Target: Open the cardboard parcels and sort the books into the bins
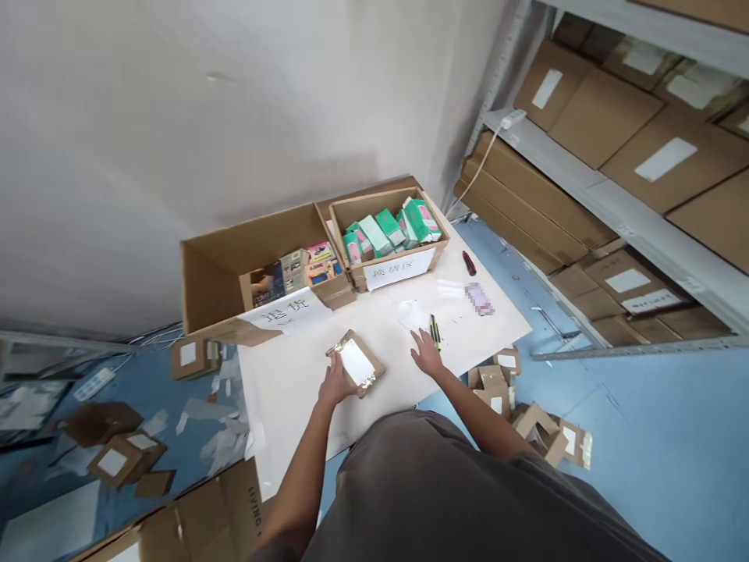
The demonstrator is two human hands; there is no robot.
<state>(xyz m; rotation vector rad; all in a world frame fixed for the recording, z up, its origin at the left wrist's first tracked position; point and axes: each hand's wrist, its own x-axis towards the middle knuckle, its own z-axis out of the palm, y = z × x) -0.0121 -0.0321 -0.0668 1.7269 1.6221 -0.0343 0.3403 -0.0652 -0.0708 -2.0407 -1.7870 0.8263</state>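
A small brown parcel (356, 361) with a white label and shiny tape lies on the white table (292, 390). My left hand (335, 381) rests against the parcel's near left edge, its fingers curled on it. My right hand (425, 355) lies flat on the table with its fingers spread, just beside a dark pen with yellow trim (434, 332) and a scrap of white paper (413, 314).
Two open cardboard boxes stand at the table's back: one (234, 265) with mixed packs, one (386, 226) with green packs. A red cutter (469, 262) lies at the right. Small parcels (117, 457) litter the blue floor. Shelves of cartons (614, 125) stand at the right.
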